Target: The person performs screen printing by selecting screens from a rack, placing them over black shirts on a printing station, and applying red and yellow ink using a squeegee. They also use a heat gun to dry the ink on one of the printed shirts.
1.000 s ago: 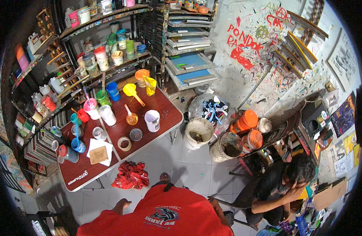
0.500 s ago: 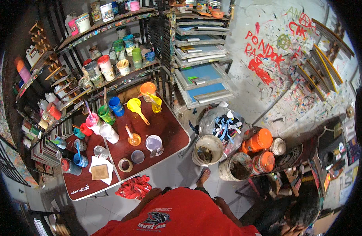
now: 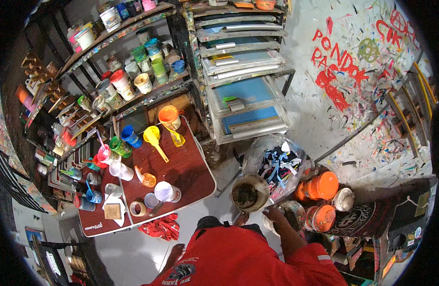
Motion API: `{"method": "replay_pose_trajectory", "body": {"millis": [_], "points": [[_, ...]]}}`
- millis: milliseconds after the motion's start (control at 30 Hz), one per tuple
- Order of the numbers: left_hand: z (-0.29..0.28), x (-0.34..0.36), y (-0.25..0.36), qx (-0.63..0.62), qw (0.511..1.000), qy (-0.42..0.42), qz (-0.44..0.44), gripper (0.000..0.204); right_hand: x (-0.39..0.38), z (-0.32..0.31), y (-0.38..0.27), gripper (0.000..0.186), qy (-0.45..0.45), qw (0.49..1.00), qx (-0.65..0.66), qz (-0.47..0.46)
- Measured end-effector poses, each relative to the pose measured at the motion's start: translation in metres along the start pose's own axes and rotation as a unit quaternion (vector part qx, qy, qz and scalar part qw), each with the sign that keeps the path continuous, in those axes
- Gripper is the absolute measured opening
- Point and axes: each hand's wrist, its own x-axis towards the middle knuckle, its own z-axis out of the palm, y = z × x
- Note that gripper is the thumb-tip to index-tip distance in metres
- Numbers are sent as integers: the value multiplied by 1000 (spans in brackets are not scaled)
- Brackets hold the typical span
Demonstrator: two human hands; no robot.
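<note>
White bucket (image 3: 258, 183), dark residue inside: stands between the table (image 3: 200, 183) and a second, splattered bucket (image 3: 268, 223). Risk, as judged: a knock from the right hand (image 3: 276, 217) or bare foot (image 3: 241, 219) could tip it, spilling residue. Right arm: reaching forward, hand at the buckets' near side; grip cannot be told. Left hand (image 3: 177, 250): low beside the red shirt (image 3: 238, 257); finger closure indistinct.
</note>
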Motion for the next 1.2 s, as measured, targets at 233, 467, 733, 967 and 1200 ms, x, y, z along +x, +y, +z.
{"method": "replay_pose_trajectory", "body": {"millis": [233,467,733,967,1200], "points": [[29,8,95,232,958,-115,119,27,17,-22,9,59,61,997,7,37],[34,27,143,422,859,-207,203,26,12,7,3,66,-7,997,73,5],[66,40,243,479,797,-209,301,27,74,-89,26,40,114,948,105,-277],[62,37,459,321,849,10,420,31,161,-382,-43,37,97,761,627,-136],[9,148,673,-429,862,-87,255,32,301,-576,-91,48,136,726,665,-109]]}}
